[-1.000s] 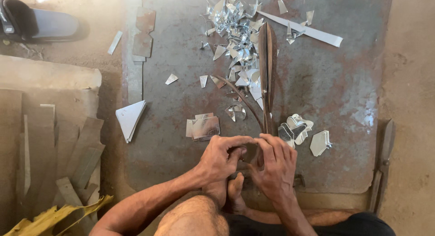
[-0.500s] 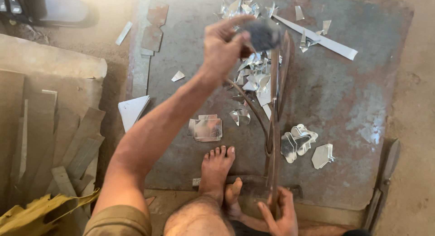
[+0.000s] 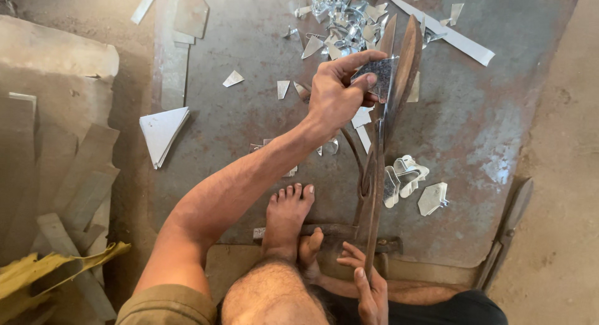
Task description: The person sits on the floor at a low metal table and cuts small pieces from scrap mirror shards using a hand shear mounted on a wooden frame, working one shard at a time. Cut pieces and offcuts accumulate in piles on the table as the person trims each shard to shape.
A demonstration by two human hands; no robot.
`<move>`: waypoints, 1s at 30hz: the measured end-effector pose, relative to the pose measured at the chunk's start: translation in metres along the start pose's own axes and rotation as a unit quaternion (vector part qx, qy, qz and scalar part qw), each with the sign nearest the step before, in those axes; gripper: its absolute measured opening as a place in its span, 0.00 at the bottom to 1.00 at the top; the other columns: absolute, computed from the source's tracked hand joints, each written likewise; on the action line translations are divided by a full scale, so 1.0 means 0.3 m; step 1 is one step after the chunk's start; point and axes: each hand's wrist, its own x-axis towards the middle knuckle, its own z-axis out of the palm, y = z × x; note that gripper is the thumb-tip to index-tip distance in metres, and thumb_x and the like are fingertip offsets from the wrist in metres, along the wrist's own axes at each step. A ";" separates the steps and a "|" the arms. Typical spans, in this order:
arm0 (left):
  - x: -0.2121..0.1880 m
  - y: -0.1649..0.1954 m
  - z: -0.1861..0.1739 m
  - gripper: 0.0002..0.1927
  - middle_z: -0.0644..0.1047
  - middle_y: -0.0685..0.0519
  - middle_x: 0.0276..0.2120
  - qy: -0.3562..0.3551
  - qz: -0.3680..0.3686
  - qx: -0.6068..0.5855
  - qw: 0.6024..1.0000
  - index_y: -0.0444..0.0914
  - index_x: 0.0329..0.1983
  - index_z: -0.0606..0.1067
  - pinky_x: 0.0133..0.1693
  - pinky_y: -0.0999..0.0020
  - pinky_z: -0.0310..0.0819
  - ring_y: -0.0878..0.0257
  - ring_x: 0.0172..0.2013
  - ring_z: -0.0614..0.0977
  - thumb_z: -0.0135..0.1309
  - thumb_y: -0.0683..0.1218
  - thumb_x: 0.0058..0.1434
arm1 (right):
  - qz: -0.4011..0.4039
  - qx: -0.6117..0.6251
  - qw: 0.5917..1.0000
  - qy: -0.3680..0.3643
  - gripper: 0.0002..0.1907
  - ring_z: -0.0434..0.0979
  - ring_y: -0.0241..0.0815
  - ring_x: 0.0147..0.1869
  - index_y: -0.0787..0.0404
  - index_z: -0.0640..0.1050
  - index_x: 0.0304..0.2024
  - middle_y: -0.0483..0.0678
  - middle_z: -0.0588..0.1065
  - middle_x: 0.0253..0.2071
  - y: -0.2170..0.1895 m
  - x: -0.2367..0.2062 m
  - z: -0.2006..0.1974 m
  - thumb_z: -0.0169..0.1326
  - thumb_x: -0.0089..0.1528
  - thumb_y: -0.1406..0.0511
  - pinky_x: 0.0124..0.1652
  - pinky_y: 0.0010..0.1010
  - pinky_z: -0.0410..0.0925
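Note:
My left hand (image 3: 337, 91) is stretched forward and pinches a small flat piece of sheet metal (image 3: 379, 75), which sits between the open blades of large floor shears (image 3: 400, 57). My right hand (image 3: 368, 281) is low in the view, next to my bare foot (image 3: 286, 216), and grips the long handle of the shears (image 3: 373, 213). A second handle lies on the ground under my feet. A heap of shiny metal offcuts (image 3: 340, 13) lies just beyond the blades.
A grey metal sheet (image 3: 499, 113) covers the floor. On it lie a stack of triangular pieces (image 3: 161, 130), cut shaped pieces (image 3: 405, 175) right of the shears, and a long strip (image 3: 449, 35). Metal strips (image 3: 68, 188) are piled at the left.
My left hand came down from a raised position and set the metal piece between the shear blades. My right hand stayed on the handle.

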 end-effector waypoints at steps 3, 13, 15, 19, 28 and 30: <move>0.000 -0.007 0.004 0.16 0.83 0.53 0.31 -0.003 -0.024 -0.020 1.000 0.38 0.55 0.79 0.30 0.74 0.84 0.69 0.27 0.85 0.51 0.34 0.68 | -0.001 -0.012 1.000 0.023 0.21 0.70 0.53 0.71 0.66 0.83 0.49 0.57 0.73 0.67 -0.012 0.020 0.010 0.45 0.68 0.58 0.66 0.44 0.61; 0.019 -0.059 -0.030 0.16 0.83 0.49 0.35 -0.066 0.017 -0.093 0.993 0.35 0.60 0.76 0.37 0.71 0.86 0.67 0.31 0.85 0.51 0.33 0.71 | 0.028 -0.020 0.999 0.036 0.22 0.60 0.50 0.77 0.64 0.77 0.58 0.57 0.63 0.74 0.009 0.074 0.038 0.52 0.63 0.63 0.66 0.41 0.60; 0.014 -0.064 -0.033 0.16 0.83 0.49 0.35 -0.069 0.018 -0.093 0.993 0.34 0.61 0.76 0.37 0.71 0.86 0.67 0.31 0.84 0.51 0.34 0.71 | 0.003 -0.035 0.999 0.032 0.18 0.61 0.51 0.77 0.65 0.79 0.53 0.59 0.62 0.75 0.025 0.080 0.039 0.51 0.64 0.64 0.66 0.39 0.60; -0.001 -0.066 -0.034 0.15 0.83 0.50 0.36 -0.080 0.049 -0.084 0.992 0.34 0.61 0.75 0.39 0.70 0.87 0.66 0.34 0.86 0.50 0.34 0.72 | 0.000 -0.062 0.997 0.052 0.14 0.74 0.50 0.62 0.67 0.83 0.41 0.62 0.60 0.76 0.070 0.111 0.046 0.50 0.64 0.64 0.56 0.36 0.66; -0.021 -0.060 -0.033 0.15 0.81 0.52 0.32 -0.081 0.068 -0.068 0.992 0.34 0.62 0.76 0.40 0.71 0.86 0.67 0.32 0.84 0.51 0.34 0.73 | -0.023 -0.109 0.990 0.092 0.12 0.78 0.39 0.33 0.69 0.82 0.28 0.66 0.68 0.69 0.146 0.139 0.047 0.49 0.60 0.68 0.34 0.29 0.69; -0.022 -0.025 -0.031 0.14 0.80 0.54 0.29 -0.076 0.078 -0.044 0.993 0.35 0.60 0.76 0.39 0.71 0.86 0.68 0.32 0.84 0.51 0.34 0.72 | -0.034 -0.109 0.989 0.092 0.12 0.79 0.39 0.34 0.68 0.82 0.28 0.66 0.68 0.69 0.147 0.143 0.048 0.49 0.60 0.69 0.35 0.29 0.69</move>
